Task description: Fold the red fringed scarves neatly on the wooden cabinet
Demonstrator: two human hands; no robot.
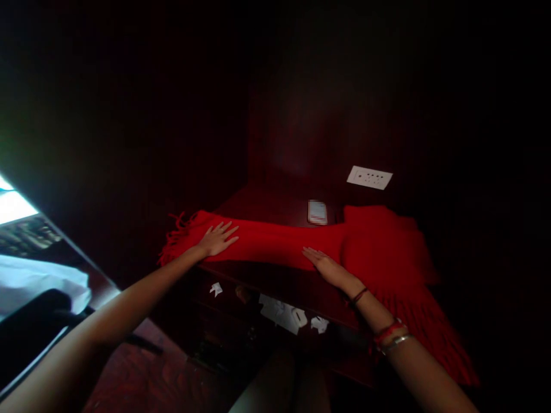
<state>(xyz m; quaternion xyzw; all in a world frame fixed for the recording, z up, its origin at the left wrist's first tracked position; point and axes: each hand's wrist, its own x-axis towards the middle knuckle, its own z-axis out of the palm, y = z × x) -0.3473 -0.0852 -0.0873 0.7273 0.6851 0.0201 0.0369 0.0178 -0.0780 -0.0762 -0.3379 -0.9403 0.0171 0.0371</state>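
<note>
A bright red scarf (267,242) with fringed ends lies stretched across a dark wooden desk (267,201). Its right part is layered in a wider stack, and that fringe hangs over the front edge. Near the left fringe, my left hand (218,239) rests flat on the cloth with fingers spread. My right hand (326,265) lies flat by the scarf's front edge, left of the layered part, its fingers stretched out and close together. Neither hand grips the cloth.
Behind the scarf lies a phone-like rectangle (317,212), blurred. A white socket panel (369,178) is on the back wall. An open space under the desktop holds white paper scraps (216,289) and a small white case (298,317). A dark chair (37,327) stands at left.
</note>
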